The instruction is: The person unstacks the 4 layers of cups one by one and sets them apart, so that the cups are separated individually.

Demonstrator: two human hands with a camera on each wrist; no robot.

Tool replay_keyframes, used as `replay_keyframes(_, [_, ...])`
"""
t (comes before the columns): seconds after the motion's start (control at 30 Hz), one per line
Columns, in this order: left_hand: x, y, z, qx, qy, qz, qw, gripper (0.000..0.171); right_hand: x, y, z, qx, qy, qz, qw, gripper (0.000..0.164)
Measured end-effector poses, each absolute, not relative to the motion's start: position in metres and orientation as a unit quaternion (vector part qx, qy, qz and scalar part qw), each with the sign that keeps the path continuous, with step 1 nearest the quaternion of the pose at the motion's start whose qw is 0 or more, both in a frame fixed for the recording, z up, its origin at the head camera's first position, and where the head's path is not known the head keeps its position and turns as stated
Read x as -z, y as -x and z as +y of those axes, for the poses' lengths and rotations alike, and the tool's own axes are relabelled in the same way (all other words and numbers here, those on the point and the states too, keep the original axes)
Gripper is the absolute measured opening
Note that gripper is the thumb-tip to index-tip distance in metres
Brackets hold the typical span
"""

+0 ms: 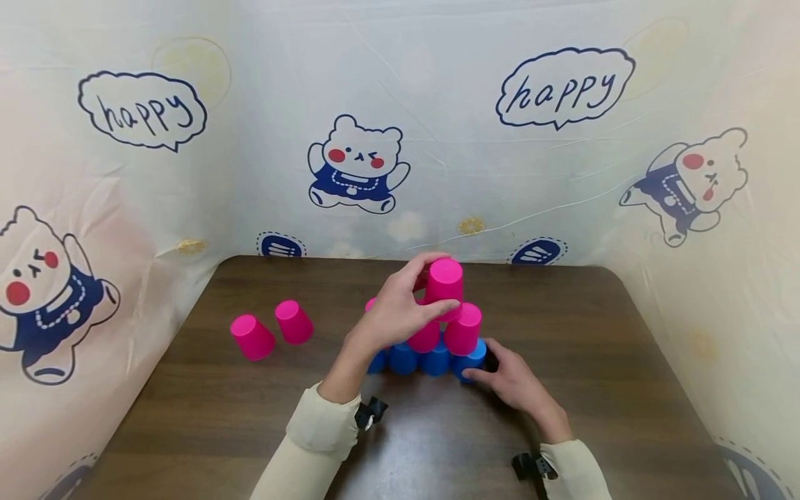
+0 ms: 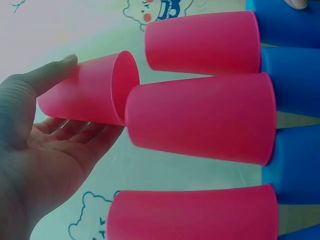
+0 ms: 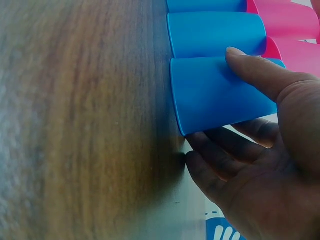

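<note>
My left hand [image 1: 395, 311] grips an upside-down pink cup [image 1: 445, 279] at the top of a stack, thumb on the near side and fingers behind. In the left wrist view, the rim of this held cup [image 2: 82, 90] overlaps the base of the middle pink cup [image 2: 200, 117] in the row of pink cups below. Those stand on a bottom row of upside-down blue cups [image 1: 435, 361]. Around the rightmost blue cup [image 3: 220, 92] is my right hand [image 3: 250, 165], its thumb on the near side and its fingers along the far side.
Two more pink cups, one nearer [image 1: 253, 337] and one farther [image 1: 294, 322], stand upside down on the left of the brown wooden table [image 1: 187, 417]. A printed cloth [image 1: 450, 173] with bear drawings encloses the back and sides.
</note>
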State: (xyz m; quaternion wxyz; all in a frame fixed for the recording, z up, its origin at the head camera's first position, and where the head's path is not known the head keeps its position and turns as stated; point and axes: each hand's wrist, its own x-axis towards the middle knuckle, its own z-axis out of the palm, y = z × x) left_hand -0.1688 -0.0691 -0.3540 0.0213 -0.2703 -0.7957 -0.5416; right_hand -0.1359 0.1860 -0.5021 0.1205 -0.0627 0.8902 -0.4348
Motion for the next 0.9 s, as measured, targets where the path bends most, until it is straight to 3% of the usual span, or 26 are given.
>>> replay_keyframes(0.4, [0.346,0.139,-0.112,0.56,0.216,-0.797,0.07,0.076,0.502,0.135,0.185,0.433,0.076,0.891,0.116,0.057])
replay_keyframes(0.9, [0.378,0.105,-0.191,0.547,0.084,-0.825,0.113,0.079,0.501,0.135,0.185,0.424,0.069,0.895,0.12,0.061])
